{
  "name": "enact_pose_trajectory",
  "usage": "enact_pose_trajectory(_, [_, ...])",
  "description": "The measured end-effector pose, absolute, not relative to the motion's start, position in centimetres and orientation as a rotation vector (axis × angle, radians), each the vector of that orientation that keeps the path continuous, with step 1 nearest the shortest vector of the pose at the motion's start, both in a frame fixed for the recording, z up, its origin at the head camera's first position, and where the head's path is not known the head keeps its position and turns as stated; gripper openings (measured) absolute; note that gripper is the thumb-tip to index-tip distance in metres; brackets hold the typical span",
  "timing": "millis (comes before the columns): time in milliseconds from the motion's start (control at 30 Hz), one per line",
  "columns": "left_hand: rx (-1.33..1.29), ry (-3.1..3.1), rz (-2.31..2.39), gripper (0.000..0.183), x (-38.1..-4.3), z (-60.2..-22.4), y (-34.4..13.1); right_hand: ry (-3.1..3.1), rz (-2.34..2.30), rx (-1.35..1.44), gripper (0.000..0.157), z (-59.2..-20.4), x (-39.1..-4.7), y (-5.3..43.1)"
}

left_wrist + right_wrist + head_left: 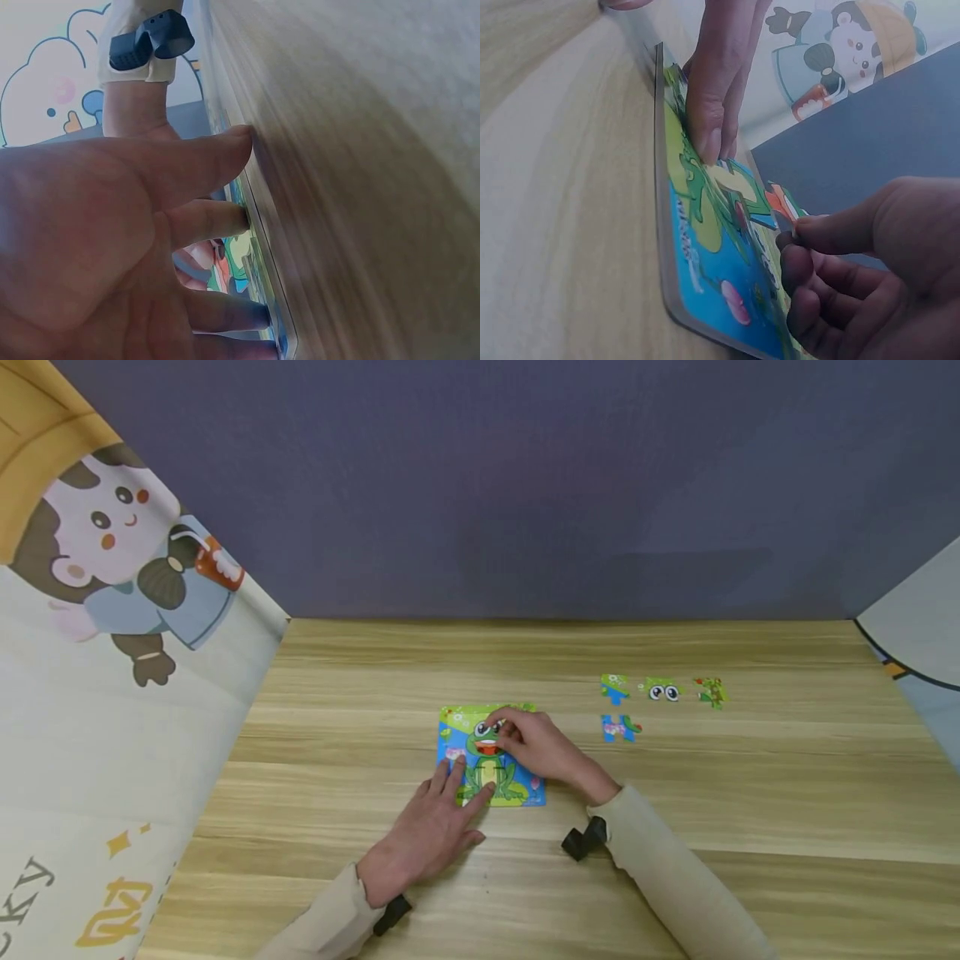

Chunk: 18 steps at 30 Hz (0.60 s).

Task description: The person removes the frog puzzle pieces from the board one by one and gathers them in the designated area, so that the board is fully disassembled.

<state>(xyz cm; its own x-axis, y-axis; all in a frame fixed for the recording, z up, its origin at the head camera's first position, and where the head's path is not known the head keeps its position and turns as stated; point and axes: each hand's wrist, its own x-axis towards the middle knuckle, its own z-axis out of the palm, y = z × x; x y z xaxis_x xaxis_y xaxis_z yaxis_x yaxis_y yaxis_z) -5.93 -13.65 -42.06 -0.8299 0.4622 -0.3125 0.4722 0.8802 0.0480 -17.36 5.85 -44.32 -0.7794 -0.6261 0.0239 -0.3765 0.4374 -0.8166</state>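
A square frog puzzle (pixel 447 735) lies flat on the wooden table, showing a green frog on blue and green. My left hand (pixel 431 831) has its fingers spread straight, with fingertips resting on the puzzle's lower left part and the frog's belly. At the puzzle's upper right is my right hand (pixel 543 745), its thumb and index finger pinching a puzzle piece (pixel 780 201) with the frog's red mouth. That piece stands tilted up from the board (pixel 705 247) in the right wrist view. My right hand hides the puzzle's right side in the head view.
Several loose puzzle pieces lie to the right on the table: a green and blue one (pixel 615 687), one with the eyes (pixel 663 692), one with a red and green print (pixel 711 692), and a blue one (pixel 619 727). A dark wall (pixel 525 510) rises behind the table.
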Motion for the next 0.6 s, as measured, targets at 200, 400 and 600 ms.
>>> enact_pose_trajectory(200, [0.696, 2.735, -0.046, 0.063, -5.89, -42.08, -13.7, 2.376, -1.318, -0.752, 0.022, -44.4, -17.47, 5.94])
enact_pose_trajectory(400, [0.713, 2.751, -0.042, 0.062, -5.86, -42.08, -13.72, 2.361, -1.355, -0.689, 0.023, -44.26, -17.75, 6.23])
enact_pose_trajectory(600, [0.711, 2.745, -0.047, 0.062, -5.88, -42.09, -13.65, 2.36, -1.387, -0.654, 0.023, -44.22, -18.0, 6.72])
